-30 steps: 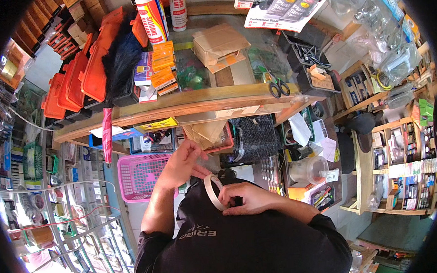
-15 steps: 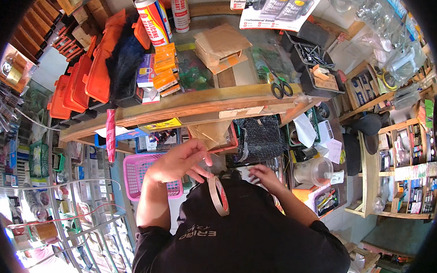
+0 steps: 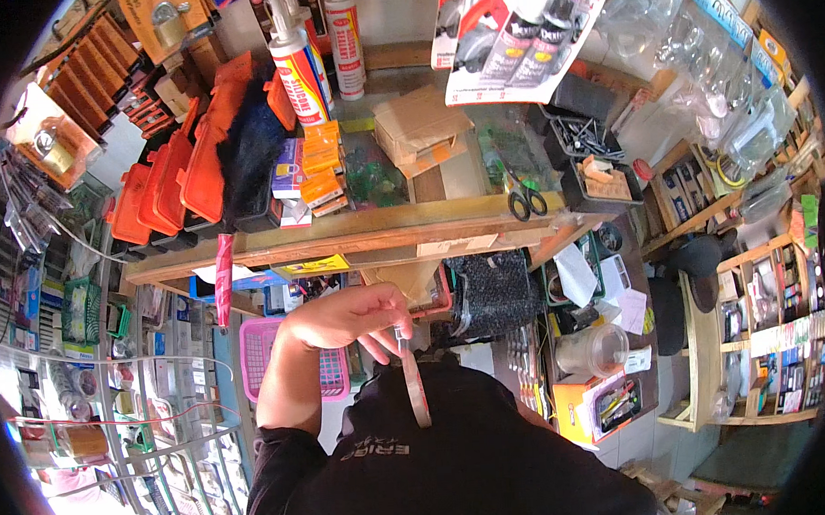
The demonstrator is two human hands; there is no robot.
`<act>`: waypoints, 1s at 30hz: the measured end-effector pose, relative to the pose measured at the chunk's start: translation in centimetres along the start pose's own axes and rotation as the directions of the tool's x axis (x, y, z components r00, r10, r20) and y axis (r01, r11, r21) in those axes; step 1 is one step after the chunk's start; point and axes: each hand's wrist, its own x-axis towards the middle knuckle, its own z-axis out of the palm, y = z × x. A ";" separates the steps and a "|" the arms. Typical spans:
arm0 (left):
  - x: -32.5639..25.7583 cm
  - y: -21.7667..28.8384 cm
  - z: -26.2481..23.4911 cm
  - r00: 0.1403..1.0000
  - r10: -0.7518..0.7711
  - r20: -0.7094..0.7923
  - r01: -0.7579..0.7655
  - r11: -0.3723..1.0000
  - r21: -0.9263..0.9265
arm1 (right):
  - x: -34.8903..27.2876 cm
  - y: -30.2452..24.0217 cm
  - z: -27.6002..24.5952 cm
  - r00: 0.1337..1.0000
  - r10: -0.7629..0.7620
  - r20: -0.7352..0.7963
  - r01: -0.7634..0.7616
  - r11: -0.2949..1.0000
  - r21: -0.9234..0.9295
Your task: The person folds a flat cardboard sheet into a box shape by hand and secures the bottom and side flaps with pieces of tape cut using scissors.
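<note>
Pinching one thin tan ring of tape (image 3: 416, 388) at frame centre.

Gripping the ring's top edge with the left hand (image 3: 346, 317), fingers curled closed; right hand out of sight. Lying on the wooden counter (image 3: 338, 235) above: one pair of black-handled scissors (image 3: 525, 200), two white sealant tubes (image 3: 300, 60), one pink plastic basket (image 3: 262, 349) hanging centre-left.

Hardware shop: sealant tubes (image 3: 299, 64), padlocks (image 3: 170, 19).

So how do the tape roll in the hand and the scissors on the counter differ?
The tape roll is a thin tan ring hanging edge-on from the left hand; the scissors are dark-handled and lie flat on the wooden counter. The roll is held; the scissors are untouched.
</note>
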 end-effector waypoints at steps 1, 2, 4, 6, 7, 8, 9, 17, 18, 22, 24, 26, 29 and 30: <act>0.2 0.2 0.0 1.000 0.009 0.009 -0.009 1.000 0.022 | 0.3 -1.0 -0.8 0.998 -0.064 0.026 0.063 0.997 0.040; 0.6 0.4 0.0 1.000 0.008 0.022 -0.009 0.999 0.031 | 0.2 -2.9 -2.0 0.986 -0.166 0.025 0.163 0.982 0.100; 1.1 0.5 0.2 0.999 -0.002 0.039 0.000 0.999 0.044 | -3.9 -10.2 -5.8 0.887 -0.449 -0.103 0.461 0.861 0.215; 1.2 0.6 0.3 0.998 0.022 0.063 -0.027 0.997 0.068 | -12.8 -19.4 -10.5 0.594 -0.733 -0.332 0.798 0.591 0.122; 1.3 0.7 0.4 0.997 0.021 0.076 -0.026 0.997 0.068 | -16.8 -23.5 -12.0 0.534 -0.688 -0.491 0.815 0.573 0.083; 1.4 1.1 0.7 0.995 0.019 0.100 -0.027 0.997 0.073 | -17.2 -25.4 -13.9 0.264 -0.746 -0.612 0.916 0.392 -0.082; 1.3 1.3 0.7 0.994 0.027 0.109 -0.038 0.995 0.096 | -20.1 -28.4 -15.1 0.142 -0.722 -0.677 0.846 0.443 -0.295; 0.8 0.8 -0.1 0.987 0.074 0.141 -0.087 0.993 0.086 | -26.5 -37.4 -21.2 -0.104 -0.744 -0.660 0.371 0.587 -0.720; 0.5 0.8 -0.2 0.987 0.084 0.138 -0.096 0.992 0.085 | -26.3 -37.6 -21.5 0.006 -0.752 -0.660 0.340 0.622 -0.705; -0.2 0.5 -0.4 0.989 0.083 0.122 -0.093 0.993 0.075 | -24.7 -37.8 -22.6 -0.005 -0.793 -0.609 0.295 0.581 -0.758; -0.5 0.3 -0.6 0.991 0.078 0.106 -0.085 0.994 0.067 | -25.2 -38.3 -22.4 0.071 -0.760 -0.646 0.268 0.638 -0.722; -0.8 0.2 -0.6 0.993 0.070 0.091 -0.076 0.995 0.067 | -26.3 -38.8 -22.5 0.161 -0.737 -0.656 0.202 0.676 -0.709; -1.0 0.4 -0.3 0.996 0.046 0.073 -0.052 0.996 0.075 | -27.0 -39.1 -23.7 0.304 -0.725 -0.617 0.115 0.671 -0.732; -1.0 0.6 -0.2 0.997 0.032 0.064 -0.037 0.997 0.073 | -27.1 -38.8 -24.3 0.336 -0.731 -0.593 0.134 0.661 -0.739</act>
